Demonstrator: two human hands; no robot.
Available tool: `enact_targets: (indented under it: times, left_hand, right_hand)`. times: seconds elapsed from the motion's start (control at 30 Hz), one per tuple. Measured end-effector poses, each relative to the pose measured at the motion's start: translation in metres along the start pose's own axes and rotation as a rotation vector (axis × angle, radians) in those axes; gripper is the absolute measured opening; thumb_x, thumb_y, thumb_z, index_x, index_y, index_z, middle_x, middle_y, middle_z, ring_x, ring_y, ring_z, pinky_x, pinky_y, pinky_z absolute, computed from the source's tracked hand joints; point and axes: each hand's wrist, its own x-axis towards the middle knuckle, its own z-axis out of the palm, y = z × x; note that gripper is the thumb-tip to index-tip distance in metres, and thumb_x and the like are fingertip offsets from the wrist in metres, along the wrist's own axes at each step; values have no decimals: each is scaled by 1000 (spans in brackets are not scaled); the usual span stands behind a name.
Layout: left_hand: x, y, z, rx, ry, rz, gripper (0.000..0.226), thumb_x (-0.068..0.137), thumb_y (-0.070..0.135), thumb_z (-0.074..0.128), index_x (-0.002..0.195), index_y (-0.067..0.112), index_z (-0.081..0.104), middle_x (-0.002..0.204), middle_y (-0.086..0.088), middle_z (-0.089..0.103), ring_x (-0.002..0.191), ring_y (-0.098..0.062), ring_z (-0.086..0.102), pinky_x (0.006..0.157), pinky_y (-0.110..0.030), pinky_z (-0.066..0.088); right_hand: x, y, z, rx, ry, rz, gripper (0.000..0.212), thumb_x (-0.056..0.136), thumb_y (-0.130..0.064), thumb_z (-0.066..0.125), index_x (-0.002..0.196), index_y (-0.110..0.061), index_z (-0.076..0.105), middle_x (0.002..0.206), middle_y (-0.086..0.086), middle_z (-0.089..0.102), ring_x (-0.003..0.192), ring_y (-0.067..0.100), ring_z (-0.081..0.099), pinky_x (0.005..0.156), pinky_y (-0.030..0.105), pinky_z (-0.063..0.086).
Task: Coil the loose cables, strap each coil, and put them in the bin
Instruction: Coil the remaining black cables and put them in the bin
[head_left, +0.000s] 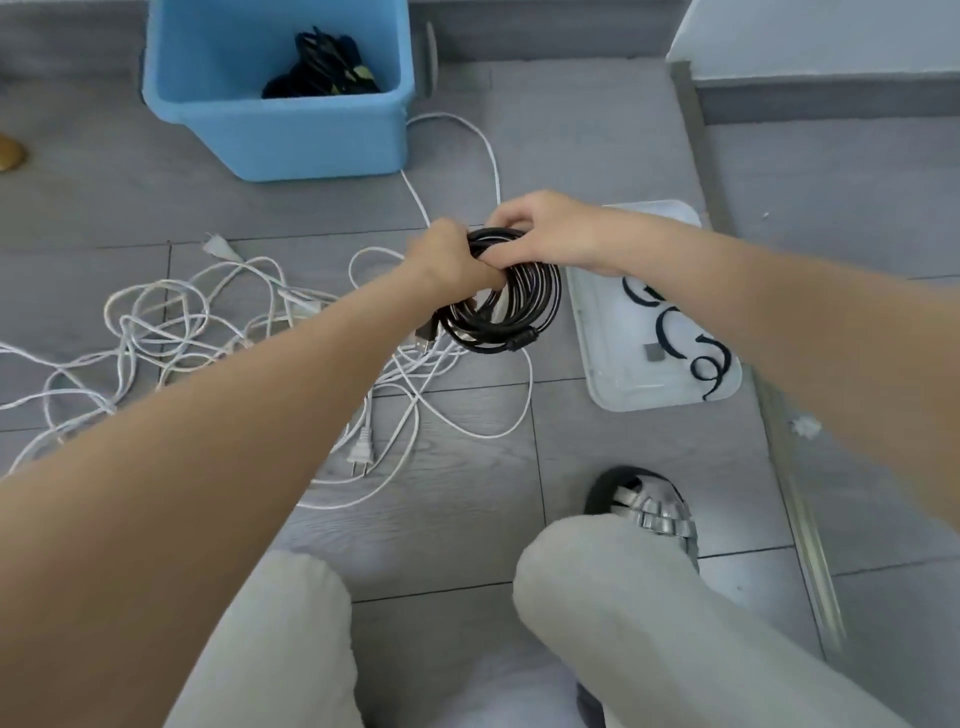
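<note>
Left hand fisted around black cable coil; right hand fingers pinching coil top; blue bin far left.

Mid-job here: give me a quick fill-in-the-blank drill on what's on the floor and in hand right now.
1. Both hands, left hand and right hand, grip a coil of ____ cable.
2. The bin is coloured ____.
3. The loose cables tangled on the floor are ____.
4. The spare straps lie on a white ____.

Missing words: black; blue; white; tray
</note>
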Motion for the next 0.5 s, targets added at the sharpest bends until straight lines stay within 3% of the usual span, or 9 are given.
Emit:
enact_targets:
  times: [0.07, 0.17, 0.27, 0.33, 0.4, 0.5]
  left_hand:
    - [-3, 1, 7, -13, -24, 7, 15, 79, 13, 69, 85, 7, 57, 69, -9, 56, 71, -26, 58, 67, -33, 50]
    - [-8, 5, 15, -66, -91, 13, 16, 79, 9, 68, 87, 11, 54, 64, -5, 53, 62, -22, 60, 67, -33, 53]
    - [-12, 11, 24, -289, -212, 26, 16, 79, 2, 67, 88, 8, 55, 54, -1, 49, 39, -6, 50, 54, -25, 48]
    - [-14, 14, 24, -456, -334, 3, 8, 81, 6, 66, 84, 7, 58, 48, 4, 47, 42, -7, 48, 55, -22, 44]
    - [-17, 19, 24, -730, -451, -72, 16, 88, 16, 60, 73, 12, 56, 48, 7, 50, 46, -6, 52, 58, -20, 49]
    - [-18, 29, 27, -1198, -516, -206, 28, 90, 34, 56, 73, 12, 60, 50, 8, 55, 43, -2, 56, 72, -18, 54]
  right_hand:
    - [-10, 10, -4, 102, -51, 35, 31, 84, -15, 66, 110, 1, 60, 104, 15, 65, 92, 17, 60, 94, 31, 46]
    - [-23, 20, -12, 170, -141, 60, 12, 87, -11, 63, 98, -6, 60, 89, 7, 65, 78, 12, 61, 78, 17, 50]
    - [-33, 32, -17, 232, -128, 58, 1, 89, -9, 60, 89, -9, 60, 78, 5, 64, 64, 10, 60, 66, 20, 54]
    - [-37, 42, -19, 267, -92, 36, 8, 89, -10, 60, 92, -3, 62, 85, 13, 65, 63, 13, 57, 66, 25, 52]
    - [-40, 53, -19, 352, -34, 4, 13, 88, -12, 62, 95, -2, 65, 90, 15, 63, 66, 14, 56, 71, 29, 48]
    - [-42, 57, -12, 267, 218, -65, 11, 91, -18, 58, 93, -7, 61, 82, 6, 59, 69, 12, 55, 71, 23, 42]
